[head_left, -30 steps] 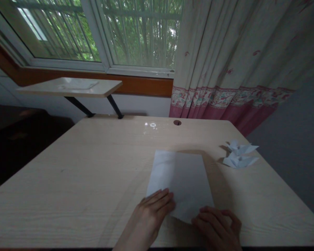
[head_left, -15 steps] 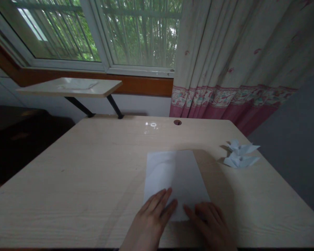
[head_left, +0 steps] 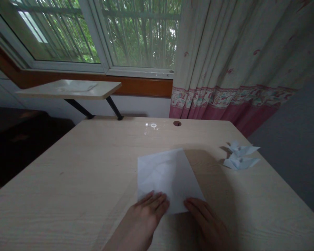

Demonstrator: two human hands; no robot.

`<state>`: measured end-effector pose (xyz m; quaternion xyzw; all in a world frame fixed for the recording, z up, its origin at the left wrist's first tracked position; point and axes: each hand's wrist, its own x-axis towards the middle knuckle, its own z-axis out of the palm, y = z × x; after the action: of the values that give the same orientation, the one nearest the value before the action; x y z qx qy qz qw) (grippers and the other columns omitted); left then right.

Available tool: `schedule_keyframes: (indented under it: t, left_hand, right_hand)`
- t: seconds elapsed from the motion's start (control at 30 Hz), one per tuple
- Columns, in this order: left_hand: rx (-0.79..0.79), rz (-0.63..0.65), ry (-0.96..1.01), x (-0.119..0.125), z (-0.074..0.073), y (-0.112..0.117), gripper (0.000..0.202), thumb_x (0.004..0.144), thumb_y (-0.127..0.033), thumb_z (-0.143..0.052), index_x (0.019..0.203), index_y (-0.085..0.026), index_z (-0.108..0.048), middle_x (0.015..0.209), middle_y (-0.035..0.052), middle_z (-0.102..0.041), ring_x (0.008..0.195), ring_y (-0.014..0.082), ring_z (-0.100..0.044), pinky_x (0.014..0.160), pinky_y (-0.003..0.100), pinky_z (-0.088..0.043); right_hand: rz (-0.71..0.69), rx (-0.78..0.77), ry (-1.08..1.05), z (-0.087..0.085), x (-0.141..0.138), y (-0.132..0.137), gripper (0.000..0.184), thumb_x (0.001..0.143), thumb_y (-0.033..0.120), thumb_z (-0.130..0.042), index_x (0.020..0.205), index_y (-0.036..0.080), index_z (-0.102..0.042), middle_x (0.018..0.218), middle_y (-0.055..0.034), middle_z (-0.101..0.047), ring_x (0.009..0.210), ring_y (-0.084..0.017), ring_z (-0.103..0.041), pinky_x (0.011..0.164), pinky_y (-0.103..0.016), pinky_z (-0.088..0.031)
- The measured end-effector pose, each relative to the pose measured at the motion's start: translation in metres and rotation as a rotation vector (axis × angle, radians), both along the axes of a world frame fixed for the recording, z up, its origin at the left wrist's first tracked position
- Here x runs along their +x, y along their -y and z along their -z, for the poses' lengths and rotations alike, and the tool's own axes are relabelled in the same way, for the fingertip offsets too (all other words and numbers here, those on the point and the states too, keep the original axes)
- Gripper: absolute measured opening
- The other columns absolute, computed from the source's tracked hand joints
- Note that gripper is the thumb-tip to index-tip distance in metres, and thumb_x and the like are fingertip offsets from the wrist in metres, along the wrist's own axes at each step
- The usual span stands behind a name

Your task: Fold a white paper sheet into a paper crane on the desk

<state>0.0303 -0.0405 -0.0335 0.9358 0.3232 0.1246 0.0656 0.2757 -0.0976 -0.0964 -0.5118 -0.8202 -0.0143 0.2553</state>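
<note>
A white sheet of paper (head_left: 166, 176) lies flat on the pale wooden table (head_left: 81, 181), turned a little to the left. My left hand (head_left: 143, 219) rests on the sheet's near left corner with its fingers stretched out flat. My right hand (head_left: 205, 221) lies flat at the near right corner, fingers together and extended, touching the paper's edge. Neither hand grips anything.
Two folded white paper figures (head_left: 240, 157) sit near the table's right edge. A round cable hole (head_left: 177, 123) is at the table's far side. Behind stand a small tilted shelf (head_left: 73, 89), a window and a flowered curtain (head_left: 232, 59).
The sheet has been turned anticlockwise and slid to the left. Both hands moved left with it, and my right hand went from curled to flat.
</note>
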Motion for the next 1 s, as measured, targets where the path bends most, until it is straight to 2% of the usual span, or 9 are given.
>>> schedule_keyframes:
  t: [0.07,0.17,0.23,0.3,0.47,0.57,0.67,0.87,1.0]
  left_hand:
    - [-0.065,-0.046,0.002,-0.002,-0.017,-0.007,0.045,0.08,0.002,-0.042,0.109,-0.023,-0.065,0.11,0.0012,-0.071,0.095,0.0174,-0.069,0.082,0.029,-0.056]
    - [-0.218,-0.112,0.004,-0.006,-0.039,-0.022,0.026,0.091,-0.013,-0.046,0.083,-0.022,-0.069,0.083,-0.0007,-0.073,0.065,0.0145,-0.07,0.059,0.021,-0.052]
    - [-0.313,-0.135,0.002,-0.008,-0.048,-0.034,0.021,0.092,-0.021,-0.052,0.079,-0.022,-0.069,0.078,-0.0018,-0.072,0.063,0.0144,-0.068,0.057,0.02,-0.048]
    - [-0.386,-0.144,0.033,-0.01,-0.05,-0.048,0.016,0.089,-0.028,-0.058,0.081,-0.024,-0.071,0.075,-0.0027,-0.071,0.067,0.0153,-0.068,0.059,0.02,-0.046]
    - [-0.592,-0.289,0.129,-0.012,-0.036,-0.08,0.027,0.076,-0.048,-0.07,0.079,-0.021,-0.07,0.056,-0.0056,-0.057,0.053,0.0125,-0.053,0.051,0.02,-0.034]
    - [-0.639,-0.341,0.259,-0.01,-0.022,-0.092,0.034,0.073,-0.049,-0.072,0.086,-0.019,-0.064,0.056,-0.0075,-0.048,0.053,0.0115,-0.045,0.049,0.02,-0.029]
    - [-0.674,-0.373,0.353,-0.008,-0.009,-0.097,0.037,0.076,-0.05,-0.068,0.097,-0.02,-0.06,0.056,-0.0083,-0.042,0.053,0.0117,-0.042,0.048,0.02,-0.027]
    - [-0.522,-0.441,0.441,0.001,0.002,-0.093,0.036,0.082,-0.048,-0.062,0.107,-0.023,-0.056,0.061,-0.0059,-0.052,0.056,0.0139,-0.048,0.052,0.022,-0.03]
    - [-0.417,-0.523,0.504,0.006,0.008,-0.086,0.035,0.082,-0.048,-0.062,0.107,-0.023,-0.056,0.061,-0.006,-0.053,0.053,0.014,-0.049,0.053,0.023,-0.032]
  right_hand:
    - [0.054,-0.021,-0.094,0.002,-0.002,-0.001,0.056,0.074,-0.002,-0.038,0.118,0.023,-0.06,0.111,-0.0031,-0.069,0.102,-0.016,-0.064,0.089,-0.024,-0.052]
    - [0.138,-0.06,-0.191,0.004,-0.004,-0.005,0.033,0.086,0.009,-0.045,0.106,0.025,-0.065,0.105,-0.0047,-0.069,0.097,-0.018,-0.065,0.084,-0.026,-0.055]
    - [0.177,-0.077,-0.223,0.005,-0.006,-0.008,0.023,0.09,0.018,-0.048,0.098,0.027,-0.068,0.103,-0.0051,-0.068,0.094,-0.018,-0.066,0.08,-0.027,-0.056]
    - [0.237,-0.097,-0.262,0.005,-0.007,-0.011,0.021,0.092,0.024,-0.048,0.092,0.026,-0.069,0.101,-0.0056,-0.068,0.091,-0.019,-0.067,0.079,-0.028,-0.057]
    - [0.383,-0.201,-0.373,-0.002,-0.014,-0.018,0.021,0.091,0.036,-0.051,0.084,0.024,-0.067,0.093,-0.0052,-0.069,0.083,-0.02,-0.068,0.074,-0.029,-0.056]
    - [0.414,-0.206,-0.458,-0.006,-0.02,-0.022,0.027,0.091,0.041,-0.048,0.082,0.024,-0.066,0.091,-0.0058,-0.068,0.083,-0.021,-0.067,0.075,-0.031,-0.055]
    - [0.415,-0.197,-0.517,-0.007,-0.025,-0.024,0.031,0.093,0.043,-0.044,0.081,0.025,-0.066,0.093,-0.0061,-0.066,0.086,-0.021,-0.065,0.078,-0.032,-0.053]
    - [0.43,-0.21,-0.534,-0.005,-0.029,-0.025,0.035,0.093,0.047,-0.042,0.08,0.024,-0.065,0.093,-0.0066,-0.065,0.085,-0.021,-0.063,0.078,-0.034,-0.052]
    - [0.475,-0.193,-0.528,-0.003,-0.031,-0.024,0.038,0.094,0.05,-0.04,0.081,0.023,-0.063,0.091,-0.0071,-0.065,0.083,-0.022,-0.063,0.076,-0.034,-0.052]
